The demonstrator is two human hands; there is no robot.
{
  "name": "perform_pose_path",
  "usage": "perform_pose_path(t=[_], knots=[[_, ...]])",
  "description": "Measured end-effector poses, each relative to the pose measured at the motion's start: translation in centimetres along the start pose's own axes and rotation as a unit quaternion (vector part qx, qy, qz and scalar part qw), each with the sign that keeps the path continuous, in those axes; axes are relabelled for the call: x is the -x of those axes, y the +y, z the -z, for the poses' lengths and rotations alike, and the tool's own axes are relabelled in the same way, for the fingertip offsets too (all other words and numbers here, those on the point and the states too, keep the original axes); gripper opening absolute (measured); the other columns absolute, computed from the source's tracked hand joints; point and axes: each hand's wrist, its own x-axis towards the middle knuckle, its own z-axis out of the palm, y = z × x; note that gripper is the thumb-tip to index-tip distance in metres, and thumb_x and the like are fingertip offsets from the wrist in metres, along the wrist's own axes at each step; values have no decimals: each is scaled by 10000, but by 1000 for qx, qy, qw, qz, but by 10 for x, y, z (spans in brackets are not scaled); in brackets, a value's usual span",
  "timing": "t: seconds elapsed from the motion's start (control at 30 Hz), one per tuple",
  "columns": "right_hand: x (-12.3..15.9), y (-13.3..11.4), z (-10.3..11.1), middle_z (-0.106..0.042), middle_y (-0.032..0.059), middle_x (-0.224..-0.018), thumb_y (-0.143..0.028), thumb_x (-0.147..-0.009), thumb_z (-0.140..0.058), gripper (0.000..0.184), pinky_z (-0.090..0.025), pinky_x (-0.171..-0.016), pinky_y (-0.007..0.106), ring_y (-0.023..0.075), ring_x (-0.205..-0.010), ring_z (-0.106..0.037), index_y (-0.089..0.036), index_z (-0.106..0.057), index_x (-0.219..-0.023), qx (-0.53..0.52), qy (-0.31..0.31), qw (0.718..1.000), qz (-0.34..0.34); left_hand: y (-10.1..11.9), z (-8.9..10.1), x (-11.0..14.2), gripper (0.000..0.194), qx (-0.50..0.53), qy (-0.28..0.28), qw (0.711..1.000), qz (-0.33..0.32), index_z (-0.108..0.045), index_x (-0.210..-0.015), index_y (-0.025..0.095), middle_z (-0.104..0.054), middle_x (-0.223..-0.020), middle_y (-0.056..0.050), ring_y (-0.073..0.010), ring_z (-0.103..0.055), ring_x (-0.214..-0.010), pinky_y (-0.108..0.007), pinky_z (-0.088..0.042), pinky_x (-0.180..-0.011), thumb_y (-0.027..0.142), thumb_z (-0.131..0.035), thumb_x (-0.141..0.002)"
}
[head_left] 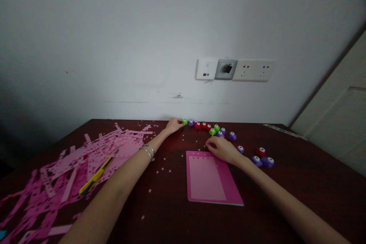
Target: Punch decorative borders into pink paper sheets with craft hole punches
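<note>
My left hand has its fingertips against a green punch; whether they are clamped on it I cannot tell. My right hand lies over the top right corner of a dark pink sheet, fingers curled together (what might be between them, I can't see). A lighter pink sheet lies on the dark one, nearer me than that hand. From my left hand rightward, past my right, trail purple, red and green punches. Left of my left hand, pink strips cover the bench, a yellow cutter on top.
</note>
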Motion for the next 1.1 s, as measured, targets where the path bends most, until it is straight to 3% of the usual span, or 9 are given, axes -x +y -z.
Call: perform_pose_path(t=[0.37, 0.53, 0.7, 0.87, 1.0, 1.1], knots=[[3, -2, 5, -677, 51, -882, -216, -802, -463, 206, -436, -693, 269, 186, -803, -612, -199, -668, -813, -8, 5, 1000, -17, 2, -10, -9, 269, 7, 7, 1000, 13, -609, -583, 126, -467, -468, 45, -99, -407, -490, -219, -274, -503, 367, -600, -701], [0, -2, 9, -687, 56, -918, -229, -808, -471, 218, -452, -733, 285, 195, -828, -617, -200, -677, -874, -29, 25, 999, -13, 14, -6, -2, 282, 19, 20, 1000, 14, -654, -698, 125, -590, -612, 8, -127, -504, -594, -221, -340, -559, 403, -612, -689], [-5, -4, 10, -698, 79, -913, -257, -809, -488, 266, -473, -725, 305, 200, -800, -626, -167, -673, -977, -94, 88, 991, -30, 49, 15, 27, 264, 32, 54, 997, -45, -664, -755, 124, -637, -690, -32, -146, -554, -651, -237, -374, -597, 376, -607, -704], [-6, -16, 12, -690, 69, -742, -298, -813, -491, 355, -472, -526, 268, 162, -586, -603, -106, -635, -1074, -201, 120, 970, -69, 93, 34, 72, 235, 89, 39, 992, -85, -664, -761, 130, -644, -678, -43, -133, -553, -627, -236, -389, -581, 350, -585, -733], [-5, -26, 14, -681, 62, -722, -318, -804, -504, 390, -450, -402, 237, 160, -567, -600, -120, -609, -1123, -280, 111, 947, -109, 113, 36, 95, 226, 111, 28, 989, -92, -672, -777, 133, -652, -690, -48, -130, -558, -633, -245, -402, -591, 335, -581, -734], [-4, -30, 15, -692, 75, -806, -309, -793, -516, 348, -470, -399, 239, 176, -627, -624, -142, -640, -1073, -305, 103, 942, -94, 119, 33, 102, 206, 130, 13, 987, -93, -673, -786, 130, -659, -706, -51, -133, -571, -646, -249, -417, -597, 304, -578, -729]])
